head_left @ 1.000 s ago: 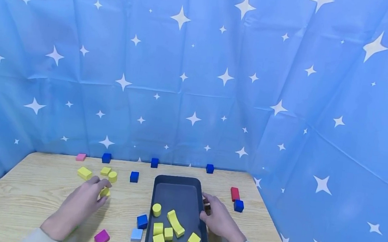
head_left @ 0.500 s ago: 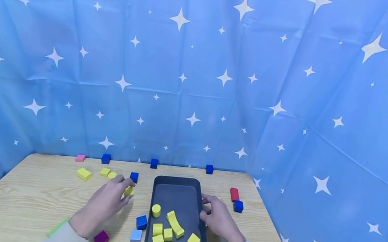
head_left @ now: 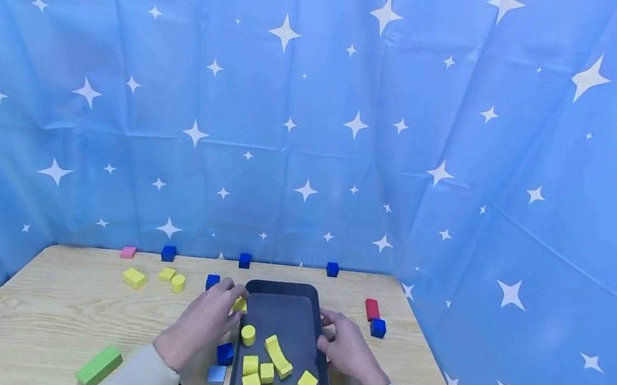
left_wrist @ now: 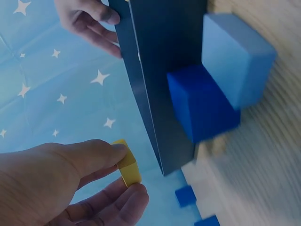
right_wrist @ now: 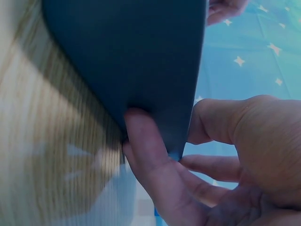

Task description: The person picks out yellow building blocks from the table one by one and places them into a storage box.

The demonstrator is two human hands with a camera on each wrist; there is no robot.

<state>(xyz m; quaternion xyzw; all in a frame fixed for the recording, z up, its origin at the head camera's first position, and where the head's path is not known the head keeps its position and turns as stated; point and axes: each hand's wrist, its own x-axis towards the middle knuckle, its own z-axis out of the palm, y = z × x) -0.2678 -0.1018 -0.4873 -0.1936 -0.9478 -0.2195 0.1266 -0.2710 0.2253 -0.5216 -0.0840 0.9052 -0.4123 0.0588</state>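
At the centre of the head view, by the left rim of the dark grey tray [head_left: 290, 311], the left hand [head_left: 203, 321] pinches a small yellow block [head_left: 241, 305] between thumb and fingers. In the left wrist view the same grip shows clearly at the lower left, the thumb on one side of the block and a fingertip against its lower end.

The right hand [head_left: 349, 346] is at the tray's right wall, its grip closed on that edge: thumb at the rim, a finger pressed to the outer side (how firmly is hard to judge, as the right wrist view is blurred and dim).

Seven yellow pieces lie in the lower half of the tray, among them an upright cylinder [head_left: 248, 335] by the left wall and a curved piece [head_left: 278, 357] near the middle. Just left of the tray, towards the bottom of the frame, are a dark blue cube [head_left: 225, 354] and a light blue block [head_left: 216, 375].

On the wooden counter [head_left: 43, 302], a green block [head_left: 99, 367] lies at the lower left beside the sleeve [head_left: 145, 376]. Three more yellow pieces [head_left: 134, 278] sit further up on the left, below a pink block [head_left: 128, 252], and a red block [head_left: 372, 309] lies at the right. Behind hangs a blue curtain [head_left: 315, 130] with white stars.
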